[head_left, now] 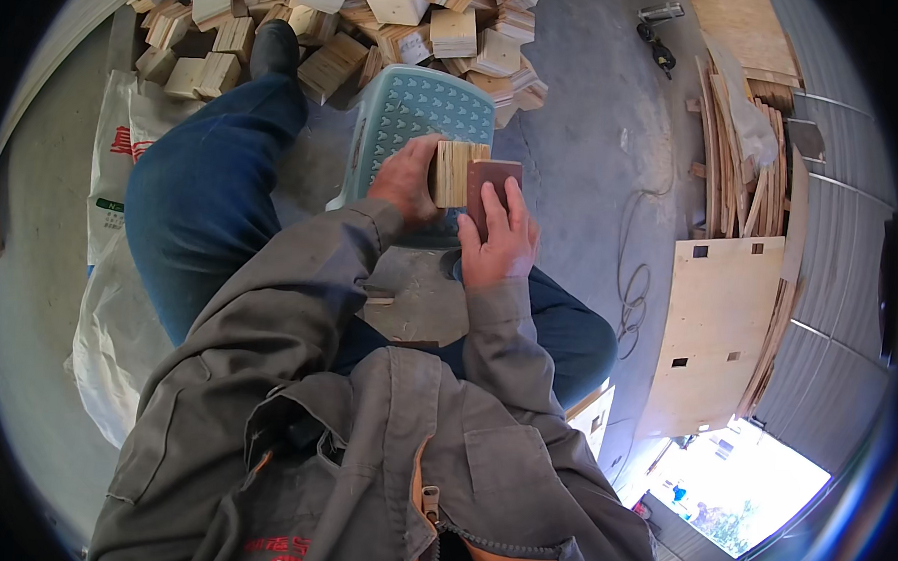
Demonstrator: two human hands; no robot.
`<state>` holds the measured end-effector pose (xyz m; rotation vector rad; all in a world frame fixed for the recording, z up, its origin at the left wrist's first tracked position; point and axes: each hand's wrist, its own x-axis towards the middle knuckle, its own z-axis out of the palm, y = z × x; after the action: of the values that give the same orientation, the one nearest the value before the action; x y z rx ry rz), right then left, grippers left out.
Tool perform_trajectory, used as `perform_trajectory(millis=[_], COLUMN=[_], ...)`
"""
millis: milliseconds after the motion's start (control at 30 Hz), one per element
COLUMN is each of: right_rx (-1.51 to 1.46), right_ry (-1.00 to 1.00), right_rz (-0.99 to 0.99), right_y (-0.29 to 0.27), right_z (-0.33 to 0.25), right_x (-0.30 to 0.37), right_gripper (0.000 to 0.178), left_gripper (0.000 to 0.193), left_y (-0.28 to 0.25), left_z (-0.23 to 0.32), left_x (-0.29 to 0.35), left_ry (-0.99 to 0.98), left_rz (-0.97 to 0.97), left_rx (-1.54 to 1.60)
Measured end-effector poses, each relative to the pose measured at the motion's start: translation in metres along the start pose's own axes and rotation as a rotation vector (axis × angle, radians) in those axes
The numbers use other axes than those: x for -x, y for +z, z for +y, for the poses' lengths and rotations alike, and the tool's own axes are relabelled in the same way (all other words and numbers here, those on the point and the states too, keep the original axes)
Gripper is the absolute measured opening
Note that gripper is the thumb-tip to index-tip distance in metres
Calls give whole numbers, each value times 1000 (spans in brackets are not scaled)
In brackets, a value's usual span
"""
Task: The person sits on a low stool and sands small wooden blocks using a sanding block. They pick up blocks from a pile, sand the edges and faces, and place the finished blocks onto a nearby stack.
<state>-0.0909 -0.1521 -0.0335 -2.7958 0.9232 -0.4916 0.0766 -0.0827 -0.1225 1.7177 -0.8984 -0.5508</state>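
In front of me a light blue plastic stool (367,129) with a raised pattern stands on the floor. A layered plywood block (460,174) sits over its top, with my left hand (409,180) closed around the block's left side. My right hand (500,231) lies with its fingers along a flat reddish-brown sanding block (496,173), which overlaps the plywood's right edge. The right thumb is partly tucked beside the sanding block, and the plywood's underside is hidden.
Beyond the stool lies a heap of plywood blocks (454,31). White sacks (115,219) lie left of my leg. On the right are a thin cable (630,297), a leaning plywood sheet (716,324), stacked wood strips (735,157) and a power tool (659,52).
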Motion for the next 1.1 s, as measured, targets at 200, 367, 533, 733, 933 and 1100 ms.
perform_trajectory(millis=[200, 367, 533, 733, 933, 1100], right_rx=[41, 98, 7, -23, -39, -36], right_ry=[80, 192, 66, 21, -14, 9], right_rz=[-39, -177, -7, -42, 35, 41], right_y=[33, 34, 26, -10, -4, 21], right_z=[-3, -8, -1, -1, 4, 4], right_x=[-98, -131, -65, 24, 24, -54], right_gripper=[54, 55, 60, 65, 63, 58], left_gripper=[88, 91, 89, 84, 81, 86], left_y=[-3, -4, -1, 3, 1, 0], left_z=[4, 5, 0, -4, -3, -3], left_x=[0, -1, 0, -1, 0, 1], left_ry=[-2, 16, 22, 90, 72, 37], left_rz=[-17, -39, -15, 22, 15, -1], left_rx=[5, -52, -57, -44, -60, -15])
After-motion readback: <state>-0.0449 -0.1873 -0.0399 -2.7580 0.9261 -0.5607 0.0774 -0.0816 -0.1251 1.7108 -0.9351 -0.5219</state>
